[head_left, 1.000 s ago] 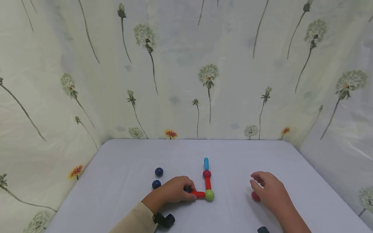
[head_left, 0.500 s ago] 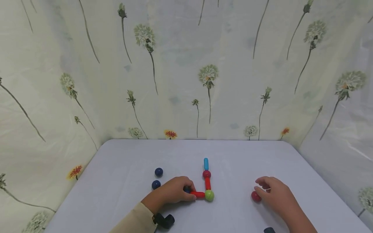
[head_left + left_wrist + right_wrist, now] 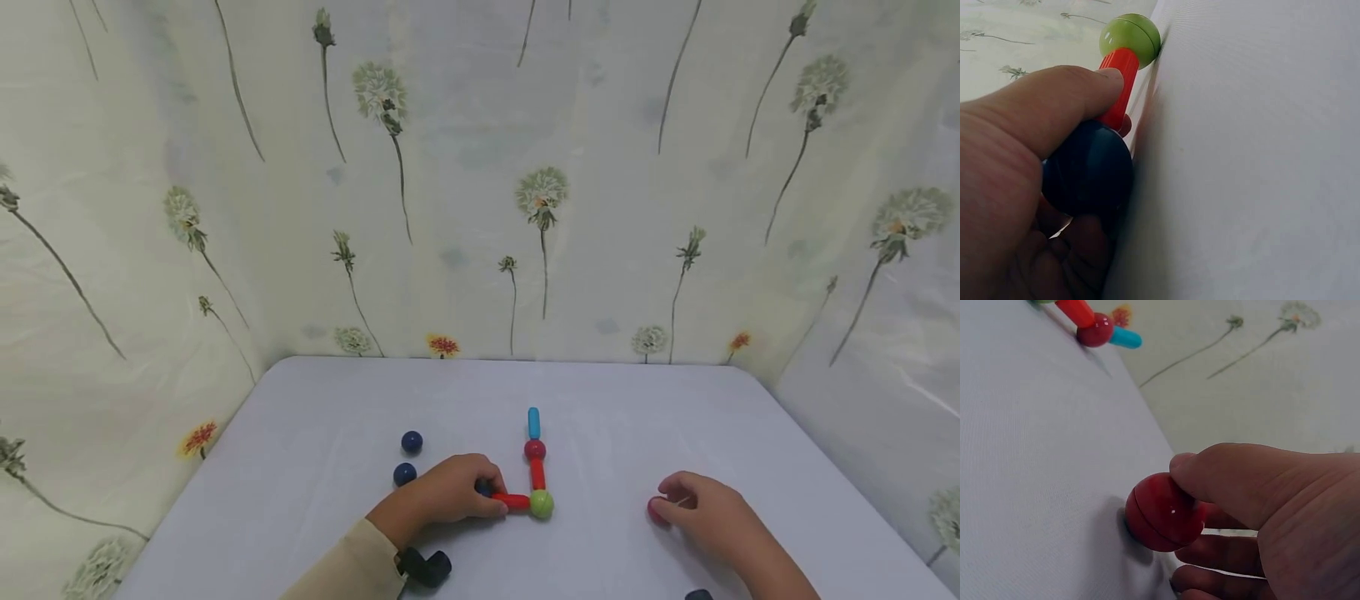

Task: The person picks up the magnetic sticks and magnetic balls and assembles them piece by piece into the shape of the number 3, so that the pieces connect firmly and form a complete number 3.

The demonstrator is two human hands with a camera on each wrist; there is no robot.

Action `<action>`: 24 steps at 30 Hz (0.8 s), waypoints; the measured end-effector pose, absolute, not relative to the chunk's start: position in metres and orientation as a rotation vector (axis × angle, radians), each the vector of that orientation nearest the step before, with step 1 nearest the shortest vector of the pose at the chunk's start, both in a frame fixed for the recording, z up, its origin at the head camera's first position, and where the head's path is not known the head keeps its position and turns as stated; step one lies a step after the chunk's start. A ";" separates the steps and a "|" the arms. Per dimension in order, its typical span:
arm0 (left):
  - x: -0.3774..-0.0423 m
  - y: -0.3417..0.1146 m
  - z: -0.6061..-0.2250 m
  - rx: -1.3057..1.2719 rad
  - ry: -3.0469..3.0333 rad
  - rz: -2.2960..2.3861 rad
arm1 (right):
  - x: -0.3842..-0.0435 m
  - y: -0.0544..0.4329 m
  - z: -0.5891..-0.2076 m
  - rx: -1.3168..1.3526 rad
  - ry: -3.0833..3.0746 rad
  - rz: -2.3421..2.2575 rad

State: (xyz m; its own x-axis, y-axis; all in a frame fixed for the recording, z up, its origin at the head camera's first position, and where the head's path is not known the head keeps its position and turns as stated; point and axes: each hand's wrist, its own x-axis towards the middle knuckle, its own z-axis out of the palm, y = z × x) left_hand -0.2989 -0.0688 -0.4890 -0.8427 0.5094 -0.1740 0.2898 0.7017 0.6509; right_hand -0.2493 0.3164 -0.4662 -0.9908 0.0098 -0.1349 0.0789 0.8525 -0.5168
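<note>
My left hand (image 3: pixel 450 490) pinches a red rod (image 3: pixel 1124 78) between thumb and fingers. A dark blue ball (image 3: pixel 1088 169) sits at the rod's near end inside that hand. At the rod's other end is a light green ball (image 3: pixel 542 504). From there a second red rod (image 3: pixel 537 475) runs away to a red ball (image 3: pixel 535 450), topped by a light blue rod (image 3: pixel 534 423). Over on the right, my right hand (image 3: pixel 708 512) holds a separate red ball (image 3: pixel 1165 512) between thumb and fingers, low at the white table.
Two loose dark blue balls (image 3: pixel 412 442) lie left of the joined pieces, beyond the left forearm. The white table (image 3: pixel 322 400) ends at the back against a curtain (image 3: pixel 465 167) with dandelion print. A black wrist mount (image 3: pixel 426 568) sits on the left wrist.
My right hand first drew back a little to the right, then lowered and took hold of the loose red ball. The left hand keeps its grip in place. The head view shifted slightly.
</note>
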 end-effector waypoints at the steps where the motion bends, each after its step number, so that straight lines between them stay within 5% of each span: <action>1: -0.299 -0.068 -0.489 0.622 2.569 0.897 | -0.248 0.317 -0.467 0.060 2.902 -0.826; 24: -0.295 -0.064 -0.485 0.580 2.562 0.899 | -0.245 0.313 -0.468 0.082 2.854 -0.903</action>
State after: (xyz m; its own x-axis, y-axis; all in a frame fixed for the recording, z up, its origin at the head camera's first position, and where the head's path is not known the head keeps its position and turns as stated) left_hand -0.2953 -0.0643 -0.4854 -0.8497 0.4883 -0.1991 0.2569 0.7130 0.6524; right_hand -0.2447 0.3130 -0.4676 -0.9877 0.0076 -0.1561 0.0961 0.8175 -0.5679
